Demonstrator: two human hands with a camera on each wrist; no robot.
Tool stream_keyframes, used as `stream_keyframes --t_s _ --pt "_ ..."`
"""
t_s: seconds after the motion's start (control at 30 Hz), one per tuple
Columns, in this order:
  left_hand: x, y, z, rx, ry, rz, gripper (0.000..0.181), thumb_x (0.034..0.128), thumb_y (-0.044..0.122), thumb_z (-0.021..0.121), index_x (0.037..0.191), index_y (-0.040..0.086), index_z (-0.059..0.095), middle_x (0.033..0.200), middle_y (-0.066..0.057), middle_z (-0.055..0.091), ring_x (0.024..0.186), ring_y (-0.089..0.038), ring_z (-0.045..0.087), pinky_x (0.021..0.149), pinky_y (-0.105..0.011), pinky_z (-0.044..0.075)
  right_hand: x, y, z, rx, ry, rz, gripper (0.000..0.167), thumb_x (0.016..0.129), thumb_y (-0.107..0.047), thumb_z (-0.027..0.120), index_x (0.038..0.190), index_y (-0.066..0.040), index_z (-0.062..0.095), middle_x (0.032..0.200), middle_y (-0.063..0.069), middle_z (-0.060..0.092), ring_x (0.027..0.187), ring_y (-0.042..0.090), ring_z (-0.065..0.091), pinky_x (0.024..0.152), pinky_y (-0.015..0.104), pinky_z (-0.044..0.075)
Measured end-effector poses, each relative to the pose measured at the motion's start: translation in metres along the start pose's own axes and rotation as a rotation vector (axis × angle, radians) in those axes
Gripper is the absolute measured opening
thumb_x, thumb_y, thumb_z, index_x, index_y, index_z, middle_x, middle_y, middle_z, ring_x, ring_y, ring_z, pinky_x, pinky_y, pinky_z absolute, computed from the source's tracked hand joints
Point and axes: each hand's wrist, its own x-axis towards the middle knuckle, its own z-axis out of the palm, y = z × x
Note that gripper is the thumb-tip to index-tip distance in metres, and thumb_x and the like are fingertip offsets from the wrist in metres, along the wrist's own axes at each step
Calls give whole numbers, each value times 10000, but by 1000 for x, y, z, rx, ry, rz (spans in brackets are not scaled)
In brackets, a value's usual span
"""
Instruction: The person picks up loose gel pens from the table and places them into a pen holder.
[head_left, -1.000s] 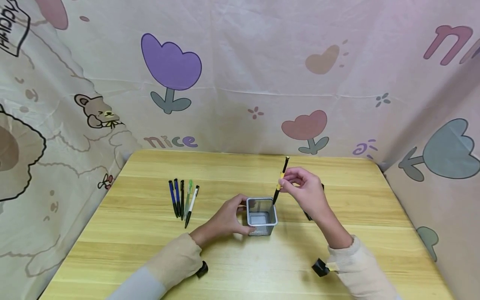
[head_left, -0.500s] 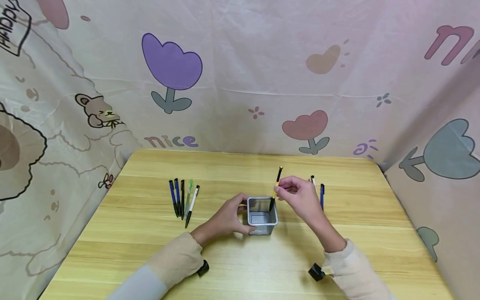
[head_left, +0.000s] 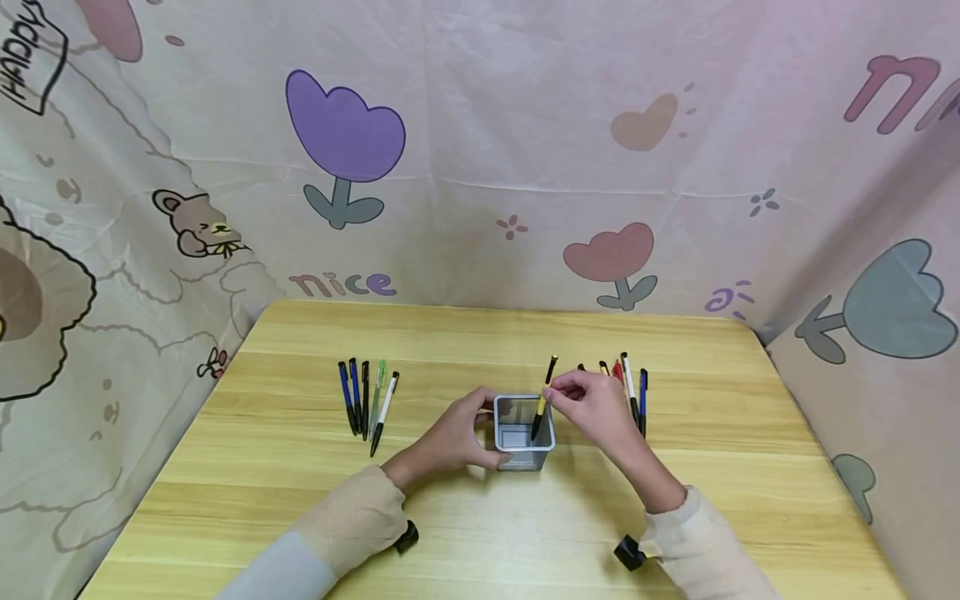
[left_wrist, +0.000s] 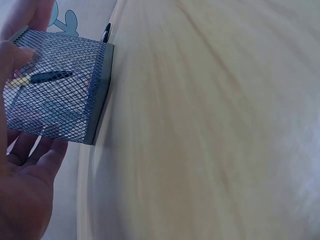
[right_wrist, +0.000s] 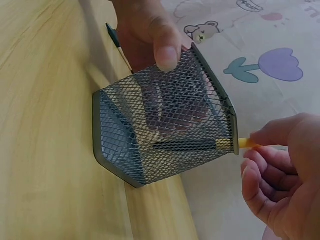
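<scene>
A square mesh pen holder (head_left: 525, 461) stands upright at the middle of the table. My left hand (head_left: 453, 433) grips it from the left, thumb on the near side and fingers behind. In my right hand (head_left: 600, 408), thumb and fingers pinch a yellow and black pen (head_left: 542, 404) at the holder's right edge. Its black lower end is inside the holder, seen through the mesh in the right wrist view, where the right hand (right_wrist: 285, 175) is just beyond the rim. No other pen shows inside the holder (right_wrist: 175, 110).
Several pens, blue, black, green (head_left: 378, 392) and white (head_left: 386, 412), lie in a row on the left of the wooden table (head_left: 247, 500). More pens, including a white one (head_left: 629, 382) and a blue one (head_left: 642, 400), lie on the right, partly behind my right hand.
My right hand has moved left and slightly down with the yellow and black pen, whose lower end went from the rim to inside the holder. More of the pens on the right show.
</scene>
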Motion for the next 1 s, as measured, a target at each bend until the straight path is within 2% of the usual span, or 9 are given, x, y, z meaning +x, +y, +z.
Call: stream_keyframes --t_s 0.3,0.63,0.87,1.0 --pt "0 -2 0 4 -11 8 695 710 -10 888 1287 15 501 1316 -154 597 1246 -298 638 1129 -358 520 -3 -2 4 -104 -22 -6 113 860 -219 838 869 -115 795 786 11 769 664 64 637 602 185 533" --pt "-1 -2 0 20 -5 5 688 714 16 898 1278 31 505 1309 -147 602 1247 -291 639 1126 -373 523 -5 -4 7 -100 -22 -7 151 842 -184 849 912 -70 779 774 12 752 664 68 638 609 181 540" --pt "-1 -3 -1 24 -4 8 688 719 26 897 1284 37 505 1313 -134 606 1247 -281 640 1127 -363 521 -6 -4 7 -96 -8 -5 119 837 -154 839 841 -87 741 743 1 715 650 73 605 598 174 512" --pt "0 -3 -1 23 -5 7 689 721 20 894 1287 37 502 1320 -131 603 1255 -280 638 1129 -359 518 -7 -4 5 -95 -15 6 124 839 -157 841 852 -88 739 752 4 712 661 85 603 604 176 511"
